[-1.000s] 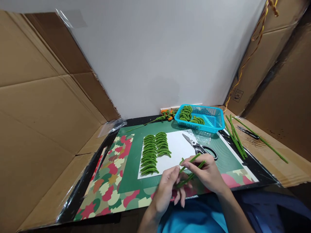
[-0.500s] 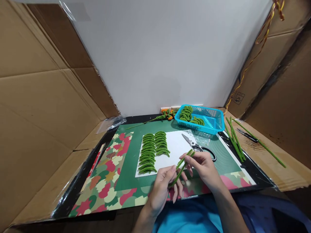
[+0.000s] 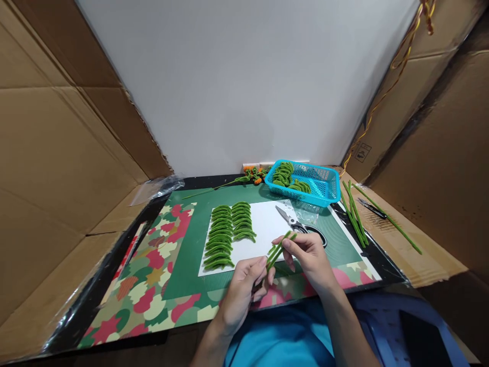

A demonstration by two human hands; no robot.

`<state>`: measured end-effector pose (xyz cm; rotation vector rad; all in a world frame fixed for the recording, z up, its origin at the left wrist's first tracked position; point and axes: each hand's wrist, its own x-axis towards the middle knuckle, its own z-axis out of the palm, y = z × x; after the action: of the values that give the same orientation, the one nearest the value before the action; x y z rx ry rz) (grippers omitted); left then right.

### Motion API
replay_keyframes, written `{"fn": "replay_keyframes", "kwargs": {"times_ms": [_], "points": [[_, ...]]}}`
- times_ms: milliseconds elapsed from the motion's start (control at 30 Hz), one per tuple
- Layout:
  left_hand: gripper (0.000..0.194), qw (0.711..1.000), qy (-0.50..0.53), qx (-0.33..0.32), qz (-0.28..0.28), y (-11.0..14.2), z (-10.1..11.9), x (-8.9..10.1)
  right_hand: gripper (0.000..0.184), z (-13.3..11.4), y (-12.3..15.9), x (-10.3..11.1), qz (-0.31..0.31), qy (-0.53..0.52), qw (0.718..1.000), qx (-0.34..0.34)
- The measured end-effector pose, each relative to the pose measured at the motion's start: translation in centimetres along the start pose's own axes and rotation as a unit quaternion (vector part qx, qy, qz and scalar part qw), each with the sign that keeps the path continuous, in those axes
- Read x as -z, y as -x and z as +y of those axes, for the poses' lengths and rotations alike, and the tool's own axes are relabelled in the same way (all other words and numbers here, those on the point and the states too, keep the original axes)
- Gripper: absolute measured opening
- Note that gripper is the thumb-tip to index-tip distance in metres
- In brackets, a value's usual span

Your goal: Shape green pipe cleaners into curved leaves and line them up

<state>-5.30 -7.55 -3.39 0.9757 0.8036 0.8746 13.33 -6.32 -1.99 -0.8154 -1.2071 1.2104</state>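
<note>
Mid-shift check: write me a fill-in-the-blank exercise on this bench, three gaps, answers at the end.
Curved fuzzy green pieces lie in ____ columns on the white rectangular sheet.
Held by the left hand and right hand are slim fuzzy strips coloured ____.
In this view, the blue perforated plastic basket stands to the ____ of the orange-and-green fuzzy flowers.

Missing words: two; green; right.
</note>
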Motion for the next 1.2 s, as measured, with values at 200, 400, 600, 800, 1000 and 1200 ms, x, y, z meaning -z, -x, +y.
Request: {"fn": "replay_keyframes", "kwargs": {"times_ms": [200,400,600,800,1000,1200], "points": [[0.055,1.0,0.007,0.006,-0.012,-0.1,0.6,-0.4,0.026,0.3,0.1,0.2,-0.007,-0.015,1.0,-0.014],[0.056,1.0,0.021,-0.004,-0.021,-0.1,0.5,-0.4,0.025,0.3,0.1,0.1,-0.003,-0.015,1.0,-0.018],[0.057,0.999,0.02,-0.018,-0.023,0.0,0.4,-0.3,0.027,0.1,0.3,-0.1,0.007,-0.003,1.0,-0.012],[0.058,1.0,0.015,-0.017,-0.019,0.1,0.5,-0.5,0.03,0.0,0.4,-0.1,0.014,0.02,1.0,-0.002],[0.035,1.0,0.01,0.02,-0.011,0.4,0.5,-0.6,0.031,0.1,0.5,-0.1,0.02,0.024,0.999,0.003],[0.048,0.999,-0.042,0.023,-0.007,0.3,-0.4,0.0,0.03,0.3,0.7,-0.1,0.044,0.026,0.999,0.012]]}}
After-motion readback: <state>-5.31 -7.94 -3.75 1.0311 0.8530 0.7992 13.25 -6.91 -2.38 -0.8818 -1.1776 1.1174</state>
